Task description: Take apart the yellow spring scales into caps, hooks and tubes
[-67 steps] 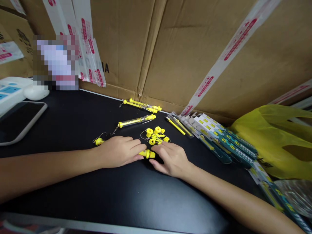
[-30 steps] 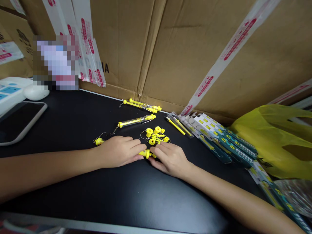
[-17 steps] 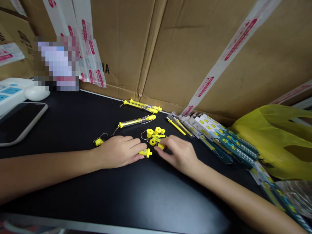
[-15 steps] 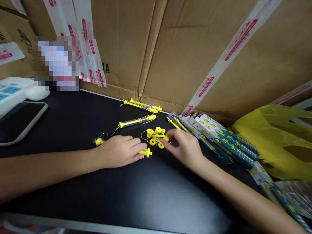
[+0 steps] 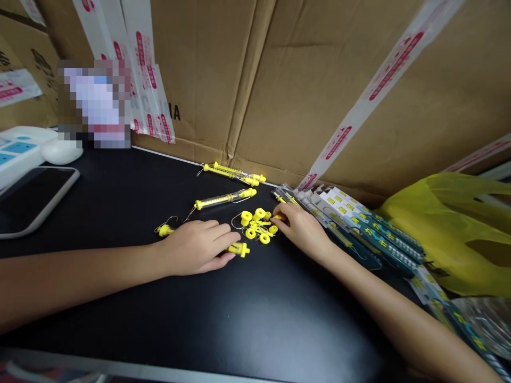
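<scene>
My left hand (image 5: 202, 247) is closed over a spring scale (image 5: 238, 249) lying on the black tabletop. Its yellow capped end sticks out past my fingers, and its hooked end shows left of the wrist; the tube between is covered. At the right edge of a small heap of loose yellow parts (image 5: 258, 214), my right hand (image 5: 297, 226) pinches a small yellow plastic part (image 5: 277, 217), mostly hidden by the fingertips. Rings, caps, wire hooks and springs make up the heap. Behind it lies another clear-tubed spring scale (image 5: 225, 198), with two more spring scales (image 5: 229, 171) by the carton.
A large taped carton (image 5: 207, 69) walls off the back. Packaged spring scales (image 5: 359, 223) are stacked at right beside a yellow plastic bag (image 5: 447, 229). A phone (image 5: 35, 199) and a white power strip (image 5: 24, 149) lie at left. The table's front edge (image 5: 120, 367) runs along the bottom.
My right hand has shifted slightly right and back along the heap, uncovering a yellow cap at its right side. The left hand stays on the same spring scale.
</scene>
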`<move>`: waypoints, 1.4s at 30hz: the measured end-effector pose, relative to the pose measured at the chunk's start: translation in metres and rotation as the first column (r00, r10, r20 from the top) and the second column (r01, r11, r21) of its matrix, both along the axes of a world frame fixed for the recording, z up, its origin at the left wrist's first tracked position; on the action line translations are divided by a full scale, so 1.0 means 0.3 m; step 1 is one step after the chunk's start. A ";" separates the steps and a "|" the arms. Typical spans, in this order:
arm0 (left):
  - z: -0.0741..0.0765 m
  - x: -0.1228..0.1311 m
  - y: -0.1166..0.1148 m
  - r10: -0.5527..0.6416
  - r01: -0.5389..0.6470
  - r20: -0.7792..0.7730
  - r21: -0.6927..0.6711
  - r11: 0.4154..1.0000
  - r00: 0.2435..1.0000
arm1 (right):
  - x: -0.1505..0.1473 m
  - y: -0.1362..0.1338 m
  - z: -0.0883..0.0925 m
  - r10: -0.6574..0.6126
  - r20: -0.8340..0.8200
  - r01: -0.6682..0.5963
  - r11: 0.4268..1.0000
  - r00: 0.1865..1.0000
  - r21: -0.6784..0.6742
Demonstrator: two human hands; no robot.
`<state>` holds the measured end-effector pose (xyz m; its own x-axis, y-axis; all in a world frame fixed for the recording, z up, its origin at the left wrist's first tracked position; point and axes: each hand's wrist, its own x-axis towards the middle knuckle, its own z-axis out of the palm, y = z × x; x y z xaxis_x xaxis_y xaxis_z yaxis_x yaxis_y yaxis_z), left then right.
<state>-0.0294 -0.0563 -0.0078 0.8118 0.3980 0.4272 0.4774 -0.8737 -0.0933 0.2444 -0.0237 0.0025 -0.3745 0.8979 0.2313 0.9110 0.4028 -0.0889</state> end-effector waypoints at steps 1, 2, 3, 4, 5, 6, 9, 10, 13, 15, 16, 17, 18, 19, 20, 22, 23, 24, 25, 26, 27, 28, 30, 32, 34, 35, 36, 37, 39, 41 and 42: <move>0.001 0.000 0.000 0.000 0.000 0.000 -0.004 1.000 1.000 | -0.002 -0.001 0.001 -0.003 0.001 0.003 1.000 1.000 -0.009; 0.001 0.001 0.000 -0.001 0.001 0.002 -0.007 1.000 1.000 | -0.004 -0.001 0.002 -0.007 0.002 0.007 1.000 1.000 -0.016; 0.002 0.001 0.000 -0.002 0.002 0.003 -0.012 1.000 1.000 | -0.006 -0.002 0.005 -0.012 0.003 0.012 1.000 1.000 -0.021; 0.002 0.001 0.000 -0.001 0.001 0.004 -0.019 1.000 1.000 | -0.008 -0.003 0.008 -0.018 0.005 0.018 1.000 1.000 -0.025; 0.002 0.001 0.000 0.001 -0.001 0.004 -0.028 1.000 1.000 | -0.010 -0.004 0.012 -0.024 0.009 0.024 0.999 1.000 -0.027; 0.003 0.002 0.001 0.004 -0.004 0.006 -0.036 0.999 1.000 | -0.013 -0.007 0.016 -0.032 0.014 0.033 0.999 0.999 -0.020; 0.003 0.002 0.003 0.021 -0.021 0.011 -0.053 0.998 1.000 | -0.030 -0.028 0.033 -0.049 0.018 0.047 0.996 0.999 0.080; 0.003 0.001 0.003 0.031 -0.030 0.011 -0.053 0.998 0.999 | -0.039 -0.042 0.039 -0.040 0.007 0.039 0.991 0.999 0.130; 0.003 -0.002 0.000 0.052 -0.052 0.004 -0.049 0.997 0.999 | -0.080 -0.108 0.055 0.064 -0.065 -0.051 0.979 0.996 0.196; 0.004 -0.004 -0.004 0.053 -0.053 -0.008 -0.043 0.998 0.999 | -0.113 -0.164 0.059 0.174 -0.116 -0.160 0.980 0.978 0.116; 0.004 -0.005 -0.006 0.052 -0.052 -0.014 -0.037 0.998 0.999 | -0.128 -0.190 0.058 0.211 -0.144 -0.206 0.977 0.967 0.048; 0.005 -0.006 -0.008 0.047 -0.048 -0.019 -0.029 0.998 0.999 | -0.142 -0.213 0.056 0.236 -0.177 -0.246 0.969 0.955 -0.034; 0.005 -0.007 -0.009 0.040 -0.040 -0.024 -0.022 0.999 0.999 | -0.154 -0.232 0.053 0.250 -0.214 -0.277 0.955 0.944 -0.106; 0.005 -0.007 -0.010 0.027 -0.027 -0.027 -0.014 1.000 0.999 | -0.164 -0.246 0.049 0.256 -0.249 -0.302 0.938 0.934 -0.170; 0.004 -0.007 -0.011 0.013 -0.013 -0.025 -0.003 1.000 1.000 | -0.171 -0.255 0.044 0.249 -0.286 -0.317 0.922 0.925 -0.223; 0.001 -0.007 -0.010 -0.020 0.021 -0.020 0.026 0.999 1.000 | -0.178 -0.261 0.033 0.222 -0.359 -0.335 0.896 0.907 -0.291; -0.002 -0.007 -0.009 -0.035 0.036 -0.016 0.042 0.998 0.999 | -0.179 -0.260 0.027 0.210 -0.391 -0.344 0.886 0.896 -0.312; -0.004 -0.007 -0.008 -0.047 0.048 -0.010 0.057 0.997 0.999 | -0.179 -0.257 0.021 0.203 -0.419 -0.354 0.877 0.885 -0.325; -0.007 -0.007 -0.006 -0.061 0.061 -0.002 0.069 0.996 0.998 | -0.179 -0.254 0.016 0.199 -0.442 -0.366 0.870 0.875 -0.331; -0.010 -0.007 -0.004 -0.075 0.075 0.007 0.077 0.994 0.997 | -0.177 -0.251 0.010 0.198 -0.462 -0.375 0.867 0.865 -0.329; -0.012 -0.007 -0.003 -0.088 0.086 0.017 0.081 0.993 0.996 | -0.175 -0.248 0.005 0.198 -0.480 -0.381 0.867 0.855 -0.320; -0.013 -0.007 -0.001 -0.096 0.094 0.024 0.079 0.992 0.995 | -0.173 -0.245 0.000 0.197 -0.497 -0.384 0.871 0.845 -0.307; -0.012 -0.007 0.001 -0.106 0.105 0.026 0.059 0.993 0.994 | -0.168 -0.240 -0.008 0.192 -0.535 -0.384 0.882 0.823 -0.275; -0.006 -0.008 0.001 -0.115 0.114 0.024 0.031 0.993 0.993 | -0.164 -0.236 -0.014 0.190 -0.575 -0.386 0.890 0.796 -0.241; 0.002 -0.009 0.000 -0.136 0.135 0.026 0.011 0.991 0.990 | -0.163 -0.233 -0.017 0.185 -0.618 -0.390 0.896 0.764 -0.214; 0.006 -0.009 -0.001 -0.147 0.146 0.025 0.007 0.989 0.989 | -0.164 -0.232 -0.018 0.177 -0.642 -0.392 0.896 0.746 -0.209; 0.009 -0.009 -0.001 -0.149 0.149 0.024 0.013 0.989 0.988 | -0.167 -0.231 -0.018 0.162 -0.671 -0.396 0.893 0.724 -0.212; 0.011 -0.008 -0.002 -0.141 0.140 0.022 0.028 0.990 0.990 | -0.171 -0.231 -0.019 0.136 -0.708 -0.400 0.889 0.693 -0.222; 0.010 -0.006 -0.003 -0.095 0.093 0.021 0.069 0.993 0.995 | -0.181 -0.232 -0.020 0.049 -0.799 -0.417 0.871 0.599 -0.259; 0.005 -0.004 -0.002 -0.040 0.036 0.036 0.096 0.995 0.999 | -0.190 -0.234 -0.019 -0.079 -0.871 -0.446 0.835 0.485 -0.324; 0.002 -0.004 -0.002 -0.024 0.019 0.045 0.096 0.995 0.999 | -0.193 -0.235 -0.019 -0.145 -0.888 -0.466 0.808 0.436 -0.360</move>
